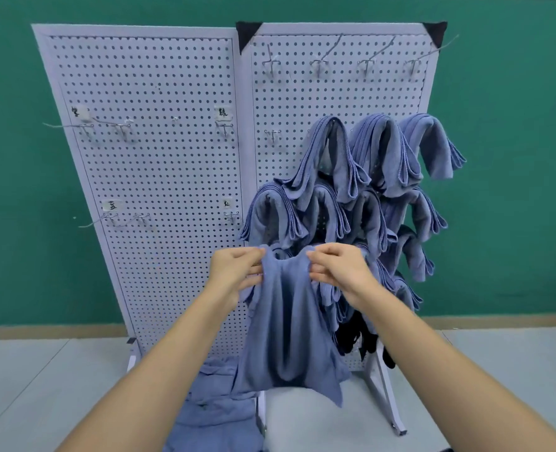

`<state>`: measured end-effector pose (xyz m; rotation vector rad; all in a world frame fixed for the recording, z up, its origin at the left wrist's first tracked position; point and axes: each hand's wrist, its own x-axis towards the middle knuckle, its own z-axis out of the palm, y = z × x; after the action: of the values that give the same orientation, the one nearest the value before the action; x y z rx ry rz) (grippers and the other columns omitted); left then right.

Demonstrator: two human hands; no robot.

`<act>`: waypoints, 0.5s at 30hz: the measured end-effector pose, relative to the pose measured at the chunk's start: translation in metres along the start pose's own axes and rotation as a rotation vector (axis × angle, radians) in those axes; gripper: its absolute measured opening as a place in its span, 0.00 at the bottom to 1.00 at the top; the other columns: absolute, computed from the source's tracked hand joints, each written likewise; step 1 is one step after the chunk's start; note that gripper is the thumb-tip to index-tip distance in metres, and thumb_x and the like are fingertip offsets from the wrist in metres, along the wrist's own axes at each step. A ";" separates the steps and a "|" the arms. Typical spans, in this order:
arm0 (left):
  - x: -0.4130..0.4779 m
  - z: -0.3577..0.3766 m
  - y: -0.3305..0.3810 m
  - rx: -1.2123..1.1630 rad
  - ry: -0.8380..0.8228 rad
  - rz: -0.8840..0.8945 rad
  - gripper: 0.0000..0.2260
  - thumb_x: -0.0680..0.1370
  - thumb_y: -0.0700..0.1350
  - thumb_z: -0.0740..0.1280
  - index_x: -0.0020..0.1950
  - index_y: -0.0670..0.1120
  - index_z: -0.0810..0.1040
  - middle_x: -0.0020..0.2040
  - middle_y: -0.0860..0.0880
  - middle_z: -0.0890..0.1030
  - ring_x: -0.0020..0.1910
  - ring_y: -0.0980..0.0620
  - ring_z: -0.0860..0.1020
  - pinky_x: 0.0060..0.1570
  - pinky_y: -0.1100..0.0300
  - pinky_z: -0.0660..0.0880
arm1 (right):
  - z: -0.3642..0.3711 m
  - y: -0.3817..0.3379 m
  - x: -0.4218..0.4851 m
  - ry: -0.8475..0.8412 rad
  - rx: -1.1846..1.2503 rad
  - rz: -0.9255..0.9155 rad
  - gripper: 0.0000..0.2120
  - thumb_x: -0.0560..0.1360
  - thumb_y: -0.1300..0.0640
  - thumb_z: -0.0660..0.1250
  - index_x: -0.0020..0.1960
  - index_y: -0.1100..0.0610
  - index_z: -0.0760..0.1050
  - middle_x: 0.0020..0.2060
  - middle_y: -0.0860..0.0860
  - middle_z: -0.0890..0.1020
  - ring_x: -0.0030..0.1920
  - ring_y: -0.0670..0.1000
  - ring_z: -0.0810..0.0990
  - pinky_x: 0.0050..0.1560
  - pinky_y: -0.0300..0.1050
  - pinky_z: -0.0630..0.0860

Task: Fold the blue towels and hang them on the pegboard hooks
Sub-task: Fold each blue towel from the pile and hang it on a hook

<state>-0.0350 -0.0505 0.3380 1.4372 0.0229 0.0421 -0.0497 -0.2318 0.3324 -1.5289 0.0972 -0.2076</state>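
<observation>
Fingers [252, 254] of left hand [234, 272] and right hand [338, 269] pinch a sagging blue towel [289, 337].

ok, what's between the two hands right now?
In the head view, only the sagging top edge of the held blue towel spans from left hand to right hand; both pinch it. Behind it are hung towels.

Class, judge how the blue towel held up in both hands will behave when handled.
Probably floppy: the towel sags in folds below the left hand and right hand. Likely light: mere pinches at its top edge hold it.
</observation>
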 end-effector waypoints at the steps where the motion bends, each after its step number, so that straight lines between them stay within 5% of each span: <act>1: -0.004 0.006 0.000 0.038 -0.006 0.029 0.03 0.76 0.39 0.69 0.45 0.41 0.81 0.37 0.46 0.83 0.34 0.55 0.82 0.34 0.63 0.80 | 0.008 0.000 -0.003 0.000 -0.027 -0.031 0.02 0.74 0.64 0.70 0.43 0.60 0.78 0.30 0.52 0.77 0.27 0.44 0.77 0.35 0.38 0.80; 7: -0.012 0.020 -0.002 0.193 -0.026 0.128 0.05 0.77 0.41 0.69 0.49 0.41 0.83 0.40 0.49 0.82 0.37 0.57 0.79 0.34 0.66 0.79 | 0.025 0.004 -0.014 0.011 -0.113 -0.144 0.03 0.73 0.63 0.72 0.42 0.60 0.78 0.32 0.53 0.79 0.31 0.48 0.79 0.42 0.47 0.83; 12: -0.015 0.021 -0.008 0.186 -0.059 0.123 0.04 0.77 0.42 0.69 0.44 0.46 0.83 0.39 0.49 0.81 0.34 0.60 0.78 0.31 0.68 0.76 | 0.026 0.013 -0.018 -0.012 -0.084 -0.174 0.02 0.75 0.61 0.69 0.44 0.58 0.81 0.36 0.56 0.83 0.38 0.51 0.83 0.44 0.45 0.82; 15: -0.015 0.017 -0.014 0.178 -0.095 0.119 0.04 0.74 0.45 0.72 0.47 0.46 0.84 0.38 0.53 0.84 0.34 0.65 0.79 0.36 0.67 0.77 | 0.023 0.017 -0.020 -0.146 -0.083 -0.146 0.11 0.79 0.64 0.61 0.50 0.59 0.82 0.41 0.52 0.84 0.41 0.45 0.82 0.47 0.39 0.80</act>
<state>-0.0491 -0.0699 0.3262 1.6157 -0.1403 0.0704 -0.0641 -0.2050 0.3150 -1.6301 -0.1236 -0.2095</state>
